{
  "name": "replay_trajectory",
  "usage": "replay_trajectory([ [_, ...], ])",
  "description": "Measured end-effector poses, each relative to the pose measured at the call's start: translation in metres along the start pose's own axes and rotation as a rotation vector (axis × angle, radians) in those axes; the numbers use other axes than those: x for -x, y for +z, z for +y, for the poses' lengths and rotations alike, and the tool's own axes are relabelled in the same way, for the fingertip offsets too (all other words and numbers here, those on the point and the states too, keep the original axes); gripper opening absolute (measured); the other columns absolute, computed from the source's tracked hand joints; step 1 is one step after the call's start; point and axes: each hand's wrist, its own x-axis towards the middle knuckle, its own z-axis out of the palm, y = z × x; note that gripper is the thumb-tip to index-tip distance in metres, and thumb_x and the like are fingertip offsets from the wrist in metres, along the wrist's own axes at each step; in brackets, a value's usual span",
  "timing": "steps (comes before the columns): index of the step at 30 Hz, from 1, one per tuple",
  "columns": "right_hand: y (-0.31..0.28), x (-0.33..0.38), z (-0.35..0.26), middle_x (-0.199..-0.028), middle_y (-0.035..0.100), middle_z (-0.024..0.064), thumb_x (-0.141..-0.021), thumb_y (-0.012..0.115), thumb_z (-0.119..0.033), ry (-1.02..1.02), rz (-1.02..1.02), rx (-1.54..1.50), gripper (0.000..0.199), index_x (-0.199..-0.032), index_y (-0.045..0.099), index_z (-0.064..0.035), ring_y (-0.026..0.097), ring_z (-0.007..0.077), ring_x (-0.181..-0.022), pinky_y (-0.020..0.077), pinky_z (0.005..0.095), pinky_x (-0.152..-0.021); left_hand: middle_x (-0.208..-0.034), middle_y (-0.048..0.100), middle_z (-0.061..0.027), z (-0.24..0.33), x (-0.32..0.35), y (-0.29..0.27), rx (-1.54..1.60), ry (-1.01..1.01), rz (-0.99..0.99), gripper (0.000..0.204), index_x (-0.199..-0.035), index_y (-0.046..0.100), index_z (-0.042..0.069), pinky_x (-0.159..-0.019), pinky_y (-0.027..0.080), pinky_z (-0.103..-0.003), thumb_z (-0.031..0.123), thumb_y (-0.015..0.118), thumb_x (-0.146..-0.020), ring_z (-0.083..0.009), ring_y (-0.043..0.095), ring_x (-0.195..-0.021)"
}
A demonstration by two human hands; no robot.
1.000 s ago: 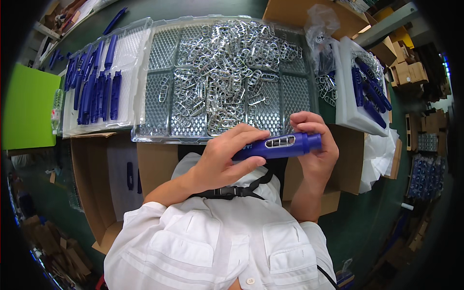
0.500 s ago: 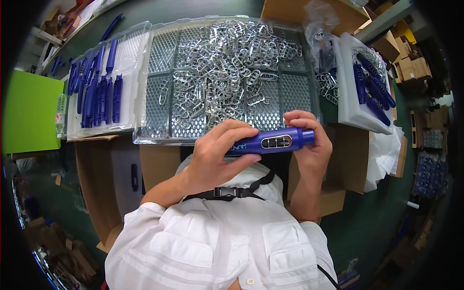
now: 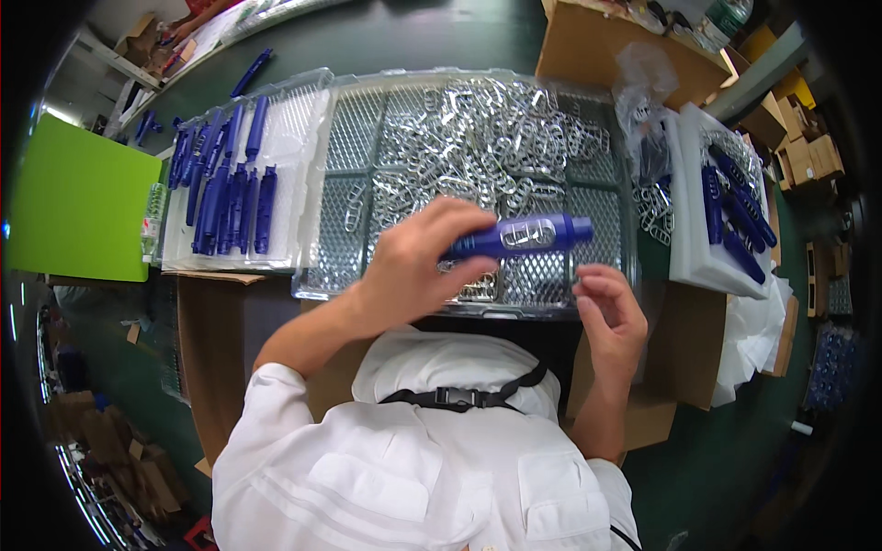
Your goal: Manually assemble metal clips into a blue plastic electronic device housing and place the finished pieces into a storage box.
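My left hand [image 3: 418,266] grips a blue cylindrical plastic part [image 3: 522,236] that has a shiny metal clip set into its side. It holds the part level above the near edge of a clear gridded tray [image 3: 342,266] heaped with silver metal clips [image 3: 478,142]. Just below the part's right end, my right hand [image 3: 608,312] hovers with fingers loosely curled and nothing in it.
A white tray [image 3: 289,151] at the left holds several blue parts [image 3: 225,197] in a row. Another white tray [image 3: 691,248] at the right holds more blue parts [image 3: 740,220]. Cardboard boxes [image 3: 606,46] stand behind, a green board [image 3: 69,207] at far left.
My right hand has let go of the blue part and dropped away to the right. My left hand now holds the part alone, slightly higher over the tray.
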Motion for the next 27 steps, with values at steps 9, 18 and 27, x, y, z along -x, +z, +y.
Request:
replay_trajectory([
  [9, 0.002, 0.003, -0.004, -0.126, 0.068, 0.0134, -0.094, 0.064, 0.013, 0.061, -0.008, 0.041, 0.02, -0.111, 0.069, 0.0041, 0.069, 0.0157, -0.104, 0.0556, 0.0268, -0.09, -0.109, 0.074, -0.004, -0.273, -0.19, -0.101, 0.533, -0.67, 0.386, 0.027, -0.12, 0.072, 0.006, -0.074, 0.06, -0.032, 0.026, 0.068, -0.102, -0.0151, 0.071, -0.099],
  [18, 0.016, -0.003, -0.009, -0.117, 0.072, 0.011, -0.094, 0.067, 0.009, 0.022, -0.015, 0.275, 0.022, -0.114, 0.071, 0.0019, 0.07, 0.0148, -0.096, 0.0561, 0.0272, -0.083, -0.138, 0.071, -0.0056, -0.233, -0.117, -0.198, 0.47, -0.438, 0.67, 0.035, -0.138, 0.065, 0.009, -0.103, 0.047, -0.038, 0.024, 0.059, -0.107, -0.0177, 0.067, -0.124],
  [27, 0.03, -0.123, 0.039, -0.121, 0.073, 0.0152, -0.095, 0.067, -0.004, -0.518, -0.279, 1.133, 0.028, -0.123, 0.07, -0.0032, 0.068, 0.037, -0.108, 0.0566, 0.0447, -0.094, -0.087, 0.064, -0.0045, -0.097, 0.269, -0.245, 0.054, -0.483, 1.395, 0.025, -0.089, 0.064, 0.008, -0.078, 0.054, -0.028, 0.024, 0.055, -0.105, -0.014, 0.062, -0.077],
])
